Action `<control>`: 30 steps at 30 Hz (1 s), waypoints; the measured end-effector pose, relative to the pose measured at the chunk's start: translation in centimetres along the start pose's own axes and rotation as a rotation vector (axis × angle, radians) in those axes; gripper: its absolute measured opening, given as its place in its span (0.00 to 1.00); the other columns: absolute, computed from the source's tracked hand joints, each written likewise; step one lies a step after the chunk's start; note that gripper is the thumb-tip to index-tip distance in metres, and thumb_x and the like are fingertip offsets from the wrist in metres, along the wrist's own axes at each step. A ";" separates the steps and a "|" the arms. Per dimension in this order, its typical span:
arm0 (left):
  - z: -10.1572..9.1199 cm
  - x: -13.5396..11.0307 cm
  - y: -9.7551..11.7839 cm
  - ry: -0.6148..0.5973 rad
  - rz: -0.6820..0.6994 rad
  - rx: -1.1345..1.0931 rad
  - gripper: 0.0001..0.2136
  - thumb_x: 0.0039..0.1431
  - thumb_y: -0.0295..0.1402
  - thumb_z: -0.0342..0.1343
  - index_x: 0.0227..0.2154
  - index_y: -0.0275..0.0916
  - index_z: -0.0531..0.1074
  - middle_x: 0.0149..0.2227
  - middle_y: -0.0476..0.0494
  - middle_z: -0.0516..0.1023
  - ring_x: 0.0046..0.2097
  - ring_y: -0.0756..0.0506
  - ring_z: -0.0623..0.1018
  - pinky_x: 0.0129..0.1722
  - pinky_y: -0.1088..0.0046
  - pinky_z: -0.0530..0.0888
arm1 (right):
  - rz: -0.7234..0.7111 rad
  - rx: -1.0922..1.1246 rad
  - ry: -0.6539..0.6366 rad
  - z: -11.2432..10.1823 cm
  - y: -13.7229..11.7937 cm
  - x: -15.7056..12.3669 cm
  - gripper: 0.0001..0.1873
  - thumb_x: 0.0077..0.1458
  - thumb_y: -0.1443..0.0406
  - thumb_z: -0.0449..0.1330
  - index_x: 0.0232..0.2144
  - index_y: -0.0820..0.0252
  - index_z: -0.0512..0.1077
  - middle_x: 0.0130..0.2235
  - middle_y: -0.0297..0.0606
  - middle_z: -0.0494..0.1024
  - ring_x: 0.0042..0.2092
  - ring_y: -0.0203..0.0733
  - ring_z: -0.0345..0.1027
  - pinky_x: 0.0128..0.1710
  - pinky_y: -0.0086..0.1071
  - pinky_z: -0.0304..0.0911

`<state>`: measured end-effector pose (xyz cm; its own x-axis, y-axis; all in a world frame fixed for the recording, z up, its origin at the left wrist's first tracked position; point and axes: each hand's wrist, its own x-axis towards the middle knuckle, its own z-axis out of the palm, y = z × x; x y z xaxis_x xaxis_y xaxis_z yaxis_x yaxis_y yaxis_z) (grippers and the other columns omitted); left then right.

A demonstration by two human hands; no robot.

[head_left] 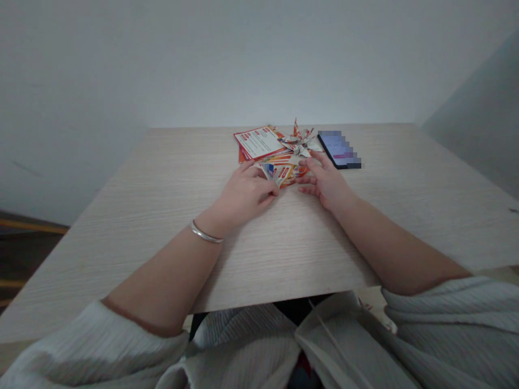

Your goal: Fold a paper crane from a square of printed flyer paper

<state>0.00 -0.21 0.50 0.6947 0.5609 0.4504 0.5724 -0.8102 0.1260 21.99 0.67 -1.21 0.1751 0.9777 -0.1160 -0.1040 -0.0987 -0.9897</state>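
A colourful printed sheet of paper (284,174), orange, white and blue with a folded corner, lies on the table between my hands. My left hand (250,188) pinches its near left edge between thumb and fingers. On the other side, my right hand (324,179) has its fingers apart at the sheet's right end; its fingertips are near or touching the paper. Just beyond the sheet sits a folded paper flower (300,141) with pointed white and orange petals.
Flat printed leaflets (261,141) are stacked at the back left of the flower. A phone (339,150) with a lit, blurred screen lies to the right. The pale wooden table (162,178) meets a plain wall (259,59) behind.
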 end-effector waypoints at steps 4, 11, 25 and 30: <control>0.0 -0.2 0.6 -0.007 -0.045 -0.094 0.15 0.62 0.31 0.57 0.52 0.41 0.75 0.35 0.46 0.80 0.42 0.42 0.79 0.55 0.56 0.72 | 0.003 -0.024 -0.025 -0.6 0.0 0.6 0.09 0.58 0.65 0.63 0.43 0.53 0.72 0.35 0.33 0.80 0.30 0.35 0.75 0.30 0.30 0.77; 0.9 -0.7 -0.3 0.289 -0.307 -0.250 0.30 0.60 0.39 0.62 0.64 0.41 0.63 0.42 0.43 0.78 0.38 0.46 0.76 0.41 0.67 0.75 | -0.088 -0.062 -0.154 -1.0 0.0 0.6 0.02 0.54 0.67 0.64 0.29 0.56 0.75 0.32 0.33 0.80 0.33 0.34 0.75 0.35 0.29 0.78; -0.9 -0.8 1.5 -0.103 0.043 0.188 0.17 0.61 0.41 0.61 0.52 0.45 0.79 0.51 0.43 0.83 0.60 0.34 0.73 0.71 0.38 0.53 | -0.814 -0.672 -0.322 -3.1 0.8 1.6 0.08 0.45 0.74 0.59 0.26 0.55 0.70 0.52 0.43 0.77 0.57 0.50 0.70 0.58 0.51 0.67; -1.1 -0.5 2.1 -0.187 0.105 0.190 0.17 0.63 0.38 0.58 0.53 0.41 0.79 0.52 0.40 0.83 0.57 0.36 0.77 0.68 0.45 0.61 | -0.813 -0.730 -0.353 -3.5 0.6 1.6 0.10 0.46 0.74 0.58 0.28 0.55 0.72 0.57 0.44 0.75 0.60 0.50 0.68 0.60 0.54 0.65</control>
<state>0.38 -2.43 1.47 0.8127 0.5114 0.2795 0.5521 -0.8291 -0.0883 25.59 1.55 -2.33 -0.3662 0.7878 0.4953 0.5269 0.6142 -0.5874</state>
